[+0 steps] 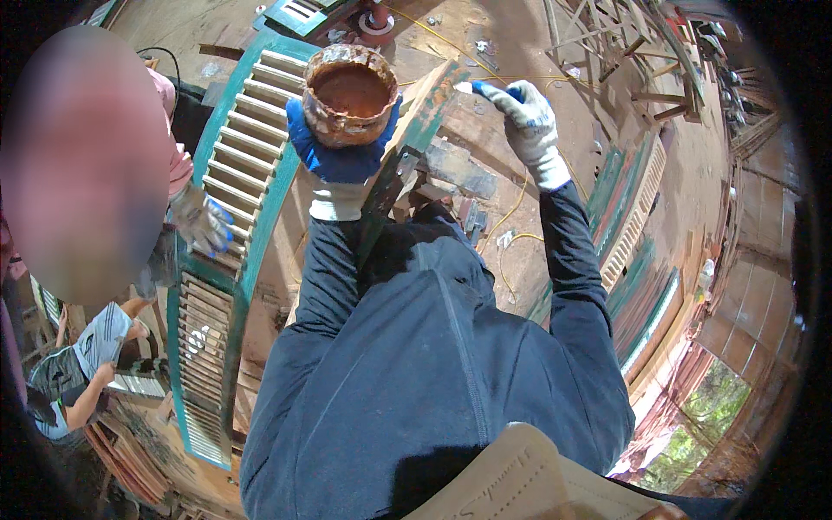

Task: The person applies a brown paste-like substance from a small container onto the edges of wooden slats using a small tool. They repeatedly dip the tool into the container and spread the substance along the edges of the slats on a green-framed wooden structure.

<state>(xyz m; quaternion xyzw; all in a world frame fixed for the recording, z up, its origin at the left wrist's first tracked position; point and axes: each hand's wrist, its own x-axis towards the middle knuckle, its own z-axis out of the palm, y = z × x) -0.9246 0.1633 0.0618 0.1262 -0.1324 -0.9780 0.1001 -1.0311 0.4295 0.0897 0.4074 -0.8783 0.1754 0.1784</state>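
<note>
My left hand (334,165), in a white and blue glove, cups a round, crusted pot (351,95) from below. Reddish-brown material lies inside the pot, which tilts a little so its open mouth shows. To the right, my right hand (529,126), gloved the same way, is closed with the forefinger and thumb toward the left. A small pale-tipped tool (464,87) pokes out from those fingers; its handle is hidden. That tip is beside the upper end of a green-edged wooden board (429,108), which stands between my two hands.
A green louvred shutter (201,165) stands at the left, with a co-worker's gloved hand (204,224) on it. Another person (100,342) is at the lower left. More shutters (628,225) lean at the right. A yellow cable (516,204) crosses the floor near wood scraps (464,165).
</note>
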